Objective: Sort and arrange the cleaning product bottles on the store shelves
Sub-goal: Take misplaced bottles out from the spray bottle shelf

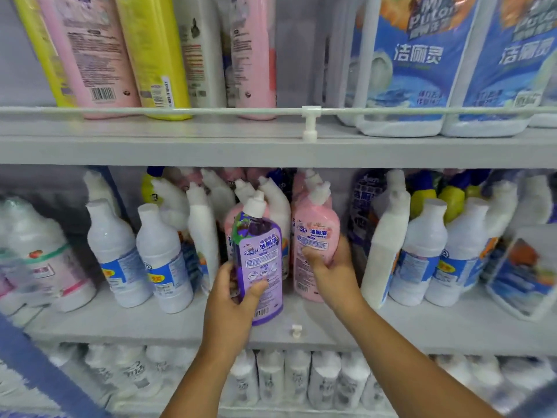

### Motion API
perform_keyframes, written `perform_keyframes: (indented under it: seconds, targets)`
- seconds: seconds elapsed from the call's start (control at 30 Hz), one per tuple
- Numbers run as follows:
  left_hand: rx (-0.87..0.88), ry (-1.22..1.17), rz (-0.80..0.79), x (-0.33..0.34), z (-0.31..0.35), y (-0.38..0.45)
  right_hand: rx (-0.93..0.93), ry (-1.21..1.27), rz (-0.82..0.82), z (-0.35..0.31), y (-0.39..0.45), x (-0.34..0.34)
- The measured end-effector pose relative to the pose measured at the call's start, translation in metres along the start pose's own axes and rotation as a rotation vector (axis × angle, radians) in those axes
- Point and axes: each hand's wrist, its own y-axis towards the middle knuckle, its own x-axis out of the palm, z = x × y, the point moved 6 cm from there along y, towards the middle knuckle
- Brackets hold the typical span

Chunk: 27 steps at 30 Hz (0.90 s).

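Observation:
My left hand (232, 300) grips a purple bottle (260, 251) with a white angled cap, held at the front of the middle shelf (301, 330). My right hand (334, 267) grips a pink bottle (313, 233) with the same kind of cap; it stands just right of the purple one. More pink and white angled-cap bottles (271, 194) crowd behind both.
White bottles with blue labels (162, 260) stand left; more of them (422, 254) stand right on the middle shelf. The upper shelf holds tall pink and yellow bottles (126, 52) and large blue-labelled jugs (416, 64) behind a rail (180, 110). Small white bottles (301, 378) fill the lower shelf.

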Motion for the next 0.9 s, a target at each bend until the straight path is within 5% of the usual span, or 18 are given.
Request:
perform_keyframes:
  seconds: [0.27,0.47,0.67,0.9]
  targets:
    - [0.023,-0.036,0.112,-0.026,-0.024,-0.040,0.036,-0.041,-0.002,0.012,-0.050,-0.029]
    - [-0.057,-0.120,0.021,-0.008,-0.011,-0.077,0.072,0.012,-0.001,0.014,-0.079,-0.065]
    - [-0.072,-0.123,-0.122,0.067,0.031,-0.118,0.119,0.104,0.051,0.022,-0.111,-0.148]
    - [-0.098,-0.164,-0.293,0.207,0.100,-0.219,0.136,0.157,0.091,0.042,-0.157,-0.321]
